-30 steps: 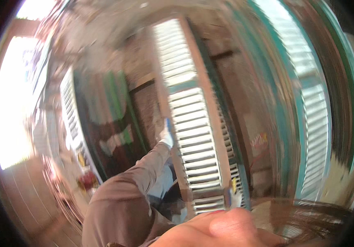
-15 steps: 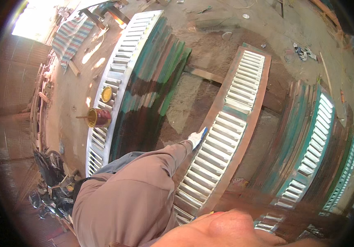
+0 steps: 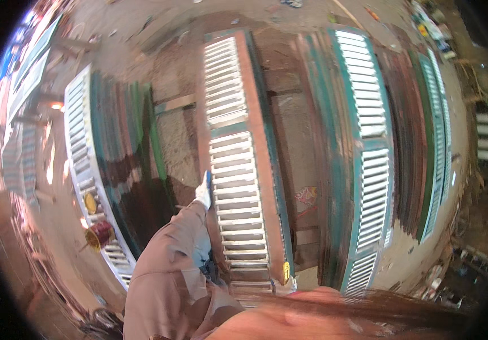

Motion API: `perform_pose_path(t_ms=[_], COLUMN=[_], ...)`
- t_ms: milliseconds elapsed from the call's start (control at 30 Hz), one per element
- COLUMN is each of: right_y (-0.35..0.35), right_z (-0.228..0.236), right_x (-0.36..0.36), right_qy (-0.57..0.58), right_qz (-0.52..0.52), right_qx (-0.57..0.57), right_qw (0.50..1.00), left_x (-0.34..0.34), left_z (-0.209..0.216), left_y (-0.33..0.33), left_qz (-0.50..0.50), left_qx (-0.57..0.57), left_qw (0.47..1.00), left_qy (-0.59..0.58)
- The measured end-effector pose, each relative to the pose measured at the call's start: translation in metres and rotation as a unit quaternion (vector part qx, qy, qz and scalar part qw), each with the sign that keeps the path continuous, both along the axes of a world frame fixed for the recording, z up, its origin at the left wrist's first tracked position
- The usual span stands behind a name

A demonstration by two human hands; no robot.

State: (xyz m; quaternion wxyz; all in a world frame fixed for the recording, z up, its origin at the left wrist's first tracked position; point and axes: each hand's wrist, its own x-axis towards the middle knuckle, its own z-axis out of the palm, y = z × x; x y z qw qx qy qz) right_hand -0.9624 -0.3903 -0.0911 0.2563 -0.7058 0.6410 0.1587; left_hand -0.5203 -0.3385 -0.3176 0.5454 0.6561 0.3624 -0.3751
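Observation:
A long louvred shutter panel (image 3: 258, 187) with a brown frame and white slats runs away from me down the middle. My left hand (image 3: 202, 194), in a white glove with blue at the fingers, lies against its left edge. Those fingers look stretched out, and nothing shows in them. At the panel's near right edge is a yellow oval thing (image 3: 286, 272) with a dark mark, too small to name. Beside it sits a whitish patch (image 3: 294, 284) that may be part of my right hand's glove. The rest of that hand is hidden below my head.
To the left, a shutter stack (image 3: 125, 153) has a white louvred panel (image 3: 79, 122) on it, bearing a dark red paint can (image 3: 100, 234) and a yellow lid (image 3: 90, 203). On the right stand another stack (image 3: 326, 158) with a green-framed shutter (image 3: 387, 107), and more shutters (image 3: 426, 153) beyond.
The view has swung to the right, so the panels now stand more upright and further left. My left hand remains at the panel's left edge. The yellow thing now shows more fully.

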Motion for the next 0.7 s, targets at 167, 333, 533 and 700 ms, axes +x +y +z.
perform_pose_path(t_ms=[167,333,533,700], right_y=[-0.002,-0.006,-0.024,-0.030], right_z=[-0.015,0.007,0.089,0.158], right_x=[-0.017,-0.012,0.011,0.030], right_qy=[-0.019,-0.029,-0.016,-0.014], right_qz=[0.011,-0.038,-0.044,-0.069], right_qx=[0.009,0.024,-0.024,-0.065], right_qw=[1.000,0.999,0.999,0.995], left_x=[-0.007,-0.002,-0.009,-0.004], left_z=[0.009,0.038,0.070,0.078], left_y=[0.008,-0.002,-0.013,-0.013], left_qz=[0.019,-0.037,-0.165,-0.205], left_qx=[-0.176,-0.179,-0.127,-0.206], left_qw=[0.984,0.983,0.972,0.957], left_qy=[-0.021,-0.032,-0.107,0.010])
